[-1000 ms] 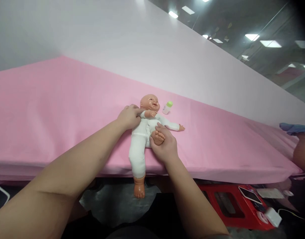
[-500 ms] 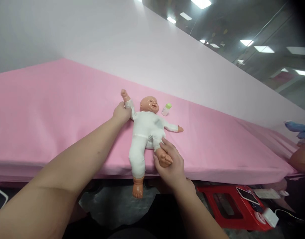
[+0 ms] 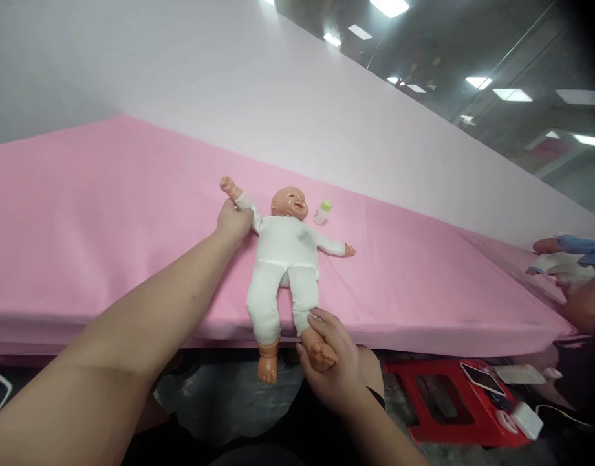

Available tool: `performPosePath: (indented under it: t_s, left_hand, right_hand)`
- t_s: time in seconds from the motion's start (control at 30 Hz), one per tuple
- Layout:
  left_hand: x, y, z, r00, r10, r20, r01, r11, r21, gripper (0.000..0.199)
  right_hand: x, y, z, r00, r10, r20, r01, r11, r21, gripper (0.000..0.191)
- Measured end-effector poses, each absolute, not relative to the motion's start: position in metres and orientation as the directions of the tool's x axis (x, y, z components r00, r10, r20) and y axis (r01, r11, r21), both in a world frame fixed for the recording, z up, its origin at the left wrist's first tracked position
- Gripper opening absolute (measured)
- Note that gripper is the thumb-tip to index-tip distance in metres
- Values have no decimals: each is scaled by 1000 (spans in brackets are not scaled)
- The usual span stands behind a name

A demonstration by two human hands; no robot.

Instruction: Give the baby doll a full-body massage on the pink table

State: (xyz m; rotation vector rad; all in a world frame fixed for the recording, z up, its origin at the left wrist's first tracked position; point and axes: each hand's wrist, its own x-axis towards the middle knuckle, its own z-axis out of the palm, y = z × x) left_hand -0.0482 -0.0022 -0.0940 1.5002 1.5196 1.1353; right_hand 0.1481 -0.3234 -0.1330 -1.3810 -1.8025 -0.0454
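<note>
A baby doll (image 3: 286, 243) in a white cloth suit lies on its back on the pink-covered table (image 3: 166, 194), its feet hanging past the front edge. My left hand (image 3: 233, 223) is closed round the doll's raised arm at the left, near the wrist. My right hand (image 3: 334, 362) is wrapped round the ankle and foot of the leg on the right; its palm is under the foot. Beside the doll's head lies a small bottle (image 3: 322, 212) with a green cap.
A red plastic stool (image 3: 423, 388) below the table's right side holds a phone (image 3: 482, 379) and a white box (image 3: 527, 421). At the far right another person's arm (image 3: 586, 301) is near a second doll and blue cloth (image 3: 581, 246). A pale wall (image 3: 297, 110) stands behind.
My right hand has moved down with the doll's foot, and that leg is straighter. My left hand has shifted slightly left with the doll's arm. More of the second doll shows.
</note>
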Motion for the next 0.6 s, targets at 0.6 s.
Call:
performPosePath:
  t_s: [0.6]
  left_hand:
    - [-32, -32, -87, 452, 821, 348, 663, -571, 484, 61]
  right_hand:
    - [151, -196, -112, 105, 767, 633, 827, 286, -484, 47]
